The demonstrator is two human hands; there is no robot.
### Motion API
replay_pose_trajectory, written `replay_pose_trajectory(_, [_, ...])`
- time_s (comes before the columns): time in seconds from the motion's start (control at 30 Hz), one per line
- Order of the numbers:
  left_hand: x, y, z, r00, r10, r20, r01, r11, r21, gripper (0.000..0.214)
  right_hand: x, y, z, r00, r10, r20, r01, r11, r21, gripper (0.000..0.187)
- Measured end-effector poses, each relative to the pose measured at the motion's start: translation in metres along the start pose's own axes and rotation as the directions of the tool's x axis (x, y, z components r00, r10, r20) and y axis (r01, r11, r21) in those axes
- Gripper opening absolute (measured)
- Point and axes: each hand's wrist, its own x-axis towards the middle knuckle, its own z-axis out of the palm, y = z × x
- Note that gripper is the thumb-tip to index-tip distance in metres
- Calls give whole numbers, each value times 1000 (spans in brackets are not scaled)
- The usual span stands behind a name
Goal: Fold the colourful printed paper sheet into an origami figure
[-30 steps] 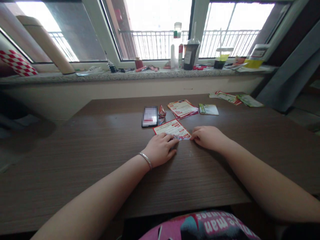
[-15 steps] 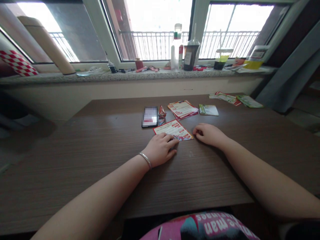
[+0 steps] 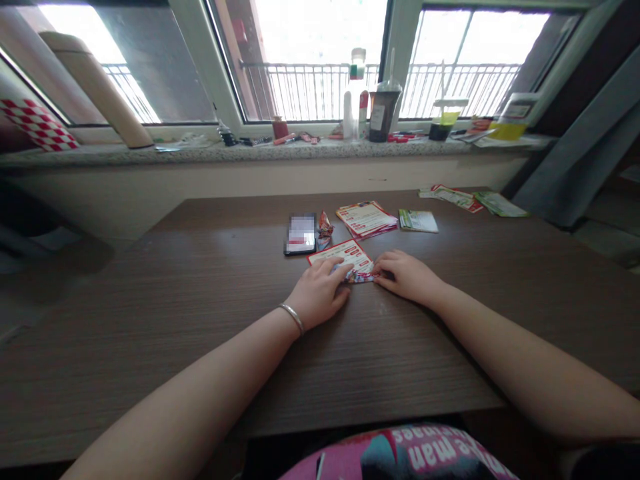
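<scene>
A printed leaflet [image 3: 345,253] with a red border lies flat on the brown table, its near edge showing a colourful strip that looks turned up. My left hand [image 3: 320,291], with a silver bangle on the wrist, rests on the leaflet's near left part, fingers stretched out and apart. At the leaflet's right corner, my right hand [image 3: 400,275] has thumb and fingertips pinched together on the paper. Beyond the leaflet sits a stack of similar leaflets [image 3: 367,219]. A small red-patterned folded or crumpled paper piece [image 3: 325,227] stands to the left of that stack.
A phone [image 3: 301,235] lies left of the leaflet. Right of the stack is a small pile of green and white cards [image 3: 419,221], with more leaflets [image 3: 500,204] at the table's far right. Bottles and a dark drink cup [image 3: 383,115] line the windowsill [image 3: 300,152].
My right hand has moved left onto the leaflet's right corner and now pinches it. My left hand stays on the paper with only a slight shift of the fingers.
</scene>
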Motion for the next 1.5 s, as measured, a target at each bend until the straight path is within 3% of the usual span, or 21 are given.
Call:
replay_pose_trajectory(0.13, [4, -7, 4, 973, -204, -107, 187, 970, -155, 63, 0, -1, 1, 1000, -1, -4, 1, 1000, 11, 13])
replay_pose_trajectory(0.23, [8, -16, 3, 944, -328, -29, 301, 897, -324, 56, 0, -2, 2, 1000, -1, -18, 1, 1000, 12, 10])
replay_pose_trajectory(0.3, [10, -21, 1, 952, -306, 25, 292, 875, -386, 36, 0, -3, 1, 999, -32, -25, 32, 1000, 0, 10])
replay_pose_trajectory(0.4, [11, -28, -2, 987, -124, 104, 157, 891, -425, 17, 0, -5, -1, 996, -84, -24, 83, 996, -22, 11])
replay_pose_trajectory(0.47, [11, -30, -5, 991, -26, 130, 80, 901, -427, 15, 0, -6, -2, 995, -101, -20, 101, 995, -15, 13])
replay_pose_trajectory(0.6, [9, -32, -12, 986, 17, 168, 47, 927, -371, 17, 0, -4, -1, 992, -130, -3, 130, 991, 12, 14])
replay_pose_trajectory(0.73, [7, -33, -21, 951, 99, 291, 2, 945, -327, 17, -1, -3, -3, 982, -184, 50, 184, 983, 15, 13])
replay_pose_trajectory(0.97, [7, -33, -19, 973, 94, 213, -18, 942, -334, 14, -2, -9, -8, 974, -221, 51, 220, 975, 18, 17])
replay_pose_trajectory(1.07, [11, -30, -15, 982, 10, 189, 51, 949, -312, 17, -1, -10, -5, 969, -243, 48, 241, 970, 42, 16])
replay_pose_trajectory(1.23, [14, -26, -8, 974, -216, 73, 225, 959, -172, 21, 4, -12, 4, 994, -106, -2, 106, 991, 78, 19])
replay_pose_trajectory(1.4, [19, -29, 1, 972, -233, 4, 233, 969, -80, 22, 14, -18, 9, 997, 77, -22, -75, 994, 80, 27])
replay_pose_trajectory(1.5, [23, -32, 5, 969, -247, 3, 247, 969, -19, 23, 18, -21, 10, 984, 178, -24, -177, 983, 55, 22])
